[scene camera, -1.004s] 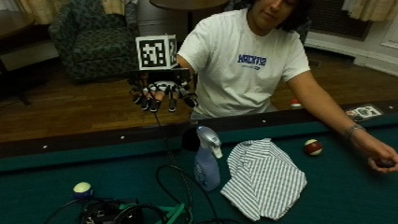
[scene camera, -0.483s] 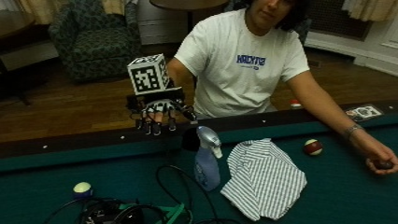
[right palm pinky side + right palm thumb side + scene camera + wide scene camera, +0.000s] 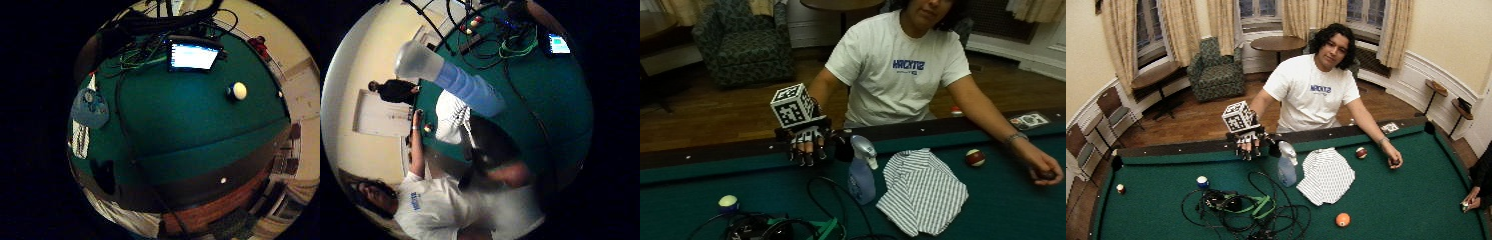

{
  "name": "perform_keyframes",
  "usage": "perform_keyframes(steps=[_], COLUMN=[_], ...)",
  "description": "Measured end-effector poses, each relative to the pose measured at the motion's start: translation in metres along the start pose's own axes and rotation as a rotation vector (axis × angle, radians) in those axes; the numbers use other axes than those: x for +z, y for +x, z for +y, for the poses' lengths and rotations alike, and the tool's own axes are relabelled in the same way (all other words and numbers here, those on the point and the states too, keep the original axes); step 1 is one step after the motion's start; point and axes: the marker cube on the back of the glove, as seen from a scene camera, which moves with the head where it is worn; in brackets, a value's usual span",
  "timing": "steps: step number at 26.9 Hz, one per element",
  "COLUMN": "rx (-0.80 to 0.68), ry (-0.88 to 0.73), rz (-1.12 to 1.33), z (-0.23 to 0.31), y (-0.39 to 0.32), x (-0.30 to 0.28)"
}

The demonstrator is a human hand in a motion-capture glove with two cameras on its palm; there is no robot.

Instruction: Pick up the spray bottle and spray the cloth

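Green felt covers the desk (image 3: 1013, 210), where the gloved grip (image 3: 806, 147) hangs with fingers relaxed and apart, holding nothing, just beside the upright spray bottle (image 3: 861, 170), evidently lined up for a grasp, the striped cloth (image 3: 923, 192) lying just beyond it.

The spray bottle (image 3: 861, 172) hides part of the cloth (image 3: 923, 190) edge beside it. In the thumb-side palm view, the forearm near the spray bottle is blurred. The bare hand (image 3: 1042, 170) conceals a small object.
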Motion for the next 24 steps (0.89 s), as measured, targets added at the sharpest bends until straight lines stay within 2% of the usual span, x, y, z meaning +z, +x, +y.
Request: perform_keyframes(steps=[4,12,16,24], rx=[-0.026,-0.055,-0.023,0.112], ry=[-0.017,-0.050,0.038,0.323], rz=[-0.134,-0.611,-0.754,-0.949], z=[-0.001,-0.009,-0.018,-0.035], y=[-0.001,-0.025,-0.032,-0.034], x=[0.020,0.050,0.052,0.052])
